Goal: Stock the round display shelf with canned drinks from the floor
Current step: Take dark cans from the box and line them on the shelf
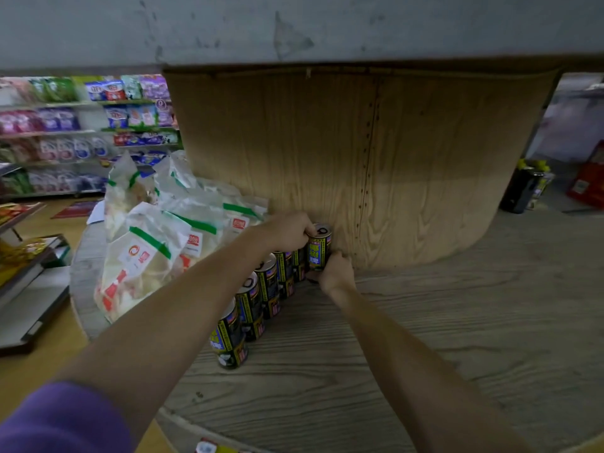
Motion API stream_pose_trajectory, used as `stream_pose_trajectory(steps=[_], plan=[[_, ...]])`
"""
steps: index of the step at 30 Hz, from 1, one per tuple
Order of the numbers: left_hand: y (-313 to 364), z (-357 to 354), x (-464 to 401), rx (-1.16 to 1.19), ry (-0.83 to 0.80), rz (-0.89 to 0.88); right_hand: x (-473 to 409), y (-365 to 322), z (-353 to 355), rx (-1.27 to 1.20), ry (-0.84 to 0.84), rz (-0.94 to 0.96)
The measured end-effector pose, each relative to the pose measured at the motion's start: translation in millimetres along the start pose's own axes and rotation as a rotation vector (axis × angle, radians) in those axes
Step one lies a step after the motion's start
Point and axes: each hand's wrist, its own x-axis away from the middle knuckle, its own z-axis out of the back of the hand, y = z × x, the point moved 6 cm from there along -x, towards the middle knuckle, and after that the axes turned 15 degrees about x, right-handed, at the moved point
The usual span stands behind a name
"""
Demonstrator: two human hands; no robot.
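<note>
A person's left hand [291,228] grasps the rim of a black-and-yellow drink can [319,246] stacked against the wooden core [359,165] of the round grey wood-grain display shelf [425,338], while the right hand [336,273] pinches its base. Seating it squarely atop the double-stacked row of matching cans [251,305], beside white snack bags [153,243], likely keeps the column steady.

Shelf board [441,338]: bare wood right of can row [258,299], open to passage | Left: stacked white bags [157,243] close against the cans, blocking that side | Rear: curved wooden core [359,165] stops reach, end can touching or just beside it | Overhead: grey upper tier [294,27] caps clearance.
</note>
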Motion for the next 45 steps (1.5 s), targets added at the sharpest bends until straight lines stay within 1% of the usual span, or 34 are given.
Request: stream_pose_trajectory(steps=[3,6,9,14,16,18,21,25,28,30,32,34,36,39,42,45], plan=[[-2.1,-1.9,2.8,0.008,-0.034,-0.003,3.9,0.3,-1.2,-0.016,0.009,0.001],[-7.0,-7.2,5.7,0.107,-0.098,0.011,9.7,0.8,0.8,-0.025,0.006,0.002],[-9.5,-10.4,10.0,0.132,-0.097,0.030,17.3,2.8,5.4,-0.029,0.012,-0.023],[11.1,-8.1,22.6,0.221,0.015,-0.095,58.3,-1.2,32.3,0.040,0.094,-0.015],[25.4,-12.1,30.4,0.217,0.003,-0.143,79.3,3.4,46.7,0.080,0.112,-0.033],[43.8,-27.7,38.2,0.244,-0.064,-0.208,101.4,15.5,60.4,0.100,0.117,-0.083],[72.6,-67.9,52.3,0.333,-0.172,-0.276,143.5,49.2,83.1,0.101,0.199,-0.178],[104.5,-130.3,65.4,0.457,-0.263,-0.297,219.5,112.9,114.6,0.083,0.283,-0.363],[140.9,-170.9,83.3,0.567,-0.316,-0.302,279.7,165.4,133.8,0.059,0.327,-0.498],[171.4,-195.5,100.2,0.623,-0.400,-0.325,317.9,194.1,142.1,0.076,0.335,-0.564],[200.5,-222.9,118.5,0.646,-0.518,-0.321,351.8,218.2,145.9,0.096,0.332,-0.620],[226.5,-253.1,138.8,0.616,-0.643,-0.298,381.2,241.5,144.5,0.076,0.327,-0.680],[252.0,-284.6,156.2,0.549,-0.711,-0.338,407.0,269.8,137.3,0.066,0.308,-0.737],[281.0,-330.2,175.0,0.407,-0.713,-0.435,439.2,313.6,118.4,0.070,0.258,-0.787],[302.3,-380.6,191.8,0.361,-0.773,-0.410,465.0,360.9,96.5,0.040,0.238,-0.817],[321.4,-430.2,199.6,0.375,-0.725,-0.346,487.3,411.1,72.7,-0.046,0.191,-0.851]])
